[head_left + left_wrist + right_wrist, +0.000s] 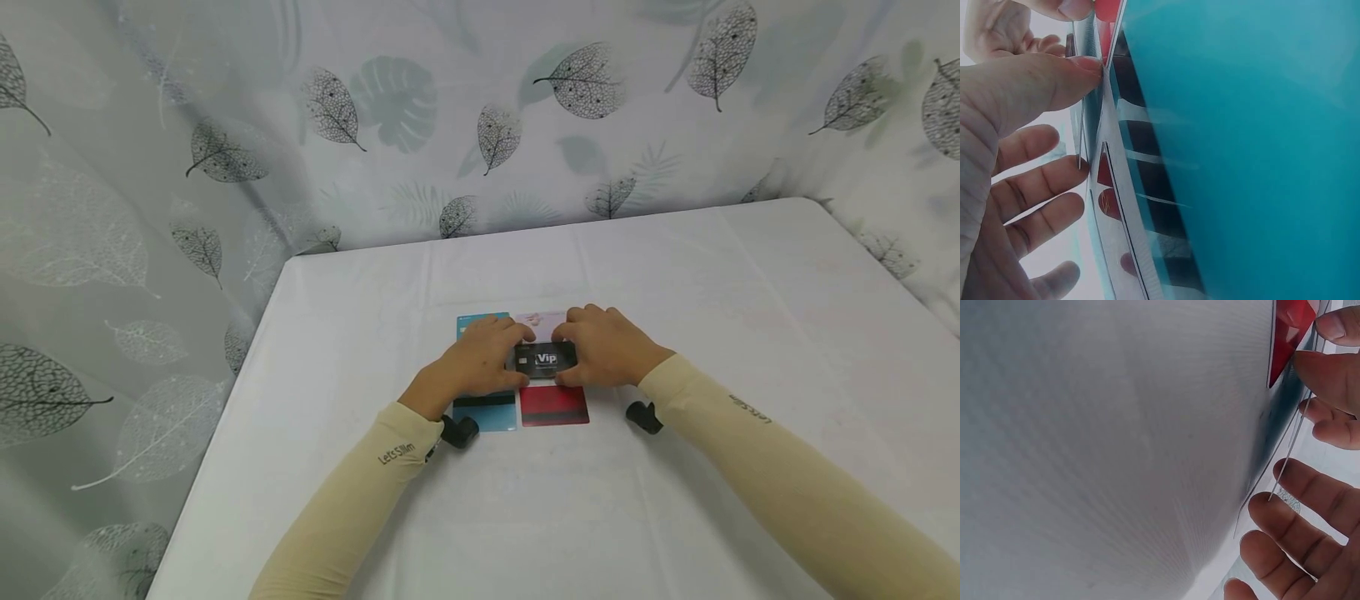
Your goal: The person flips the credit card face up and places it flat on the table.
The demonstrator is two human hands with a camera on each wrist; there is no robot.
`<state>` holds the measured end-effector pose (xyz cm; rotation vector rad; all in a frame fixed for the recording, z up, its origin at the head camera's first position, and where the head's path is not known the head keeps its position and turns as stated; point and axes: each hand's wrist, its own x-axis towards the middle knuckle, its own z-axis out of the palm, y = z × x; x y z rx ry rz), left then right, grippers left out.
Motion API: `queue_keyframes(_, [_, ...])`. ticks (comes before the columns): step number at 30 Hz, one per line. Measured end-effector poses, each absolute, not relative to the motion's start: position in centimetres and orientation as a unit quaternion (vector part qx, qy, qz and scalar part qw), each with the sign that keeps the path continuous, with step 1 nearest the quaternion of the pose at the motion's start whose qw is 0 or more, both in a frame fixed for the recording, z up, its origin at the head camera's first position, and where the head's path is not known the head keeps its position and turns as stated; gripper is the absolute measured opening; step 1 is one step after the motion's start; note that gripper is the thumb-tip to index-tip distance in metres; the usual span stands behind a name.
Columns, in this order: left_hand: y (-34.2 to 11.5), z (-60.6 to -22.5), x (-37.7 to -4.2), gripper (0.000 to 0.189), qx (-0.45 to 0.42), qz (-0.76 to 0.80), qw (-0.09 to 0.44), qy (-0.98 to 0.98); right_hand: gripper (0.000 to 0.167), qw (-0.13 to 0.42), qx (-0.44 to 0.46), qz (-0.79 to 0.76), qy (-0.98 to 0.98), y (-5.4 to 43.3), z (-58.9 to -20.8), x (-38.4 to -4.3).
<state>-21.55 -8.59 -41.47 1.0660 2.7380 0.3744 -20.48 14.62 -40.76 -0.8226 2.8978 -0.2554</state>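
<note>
I am holding a black rectangular plastic card with white "Vip" lettering (546,360) between two pairs of cards on a white cloth-covered table (675,283). My left hand (483,358) is pinching the card's left end, thumb at the near edge and fingertip at the far edge; my right hand (611,350) is clamping the right end in the same manner, so neither hand is free. At far left, a blue rectangular card with a chip (467,323) is lying partly hidden by the left hand; at far right, a pale pink patterned card (538,321) is lying just beyond the black one. At near left, a blue card with a black stripe (487,417) is lying beside a red card with a dark stripe (555,406) at near right. From these views I am not able to tell whether the black card is touching the table. I am judging the step in hand as positioning this card between the far and near pairs. The next move, I am reckoning, is calling for even pressure from both ends, a level card, and fingers clear of its neighbours.
</note>
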Motion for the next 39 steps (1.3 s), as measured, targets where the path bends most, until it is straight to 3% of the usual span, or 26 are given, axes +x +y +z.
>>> queue_keyframes(28, [-9.5, -41.0, -21.0, 0.054, 0.347, 0.115, 0.095, 0.926, 0.055, 0.065, -0.269, -0.079, 0.958, 14.2, -40.7, -20.4])
queue_keyframes(39, [-11.0, -39.9, -18.5, 0.048, 0.334, 0.053, 0.145, 0.93, 0.057, 0.07, -0.268, -0.076, 0.958, 13.1, -40.7, -20.3])
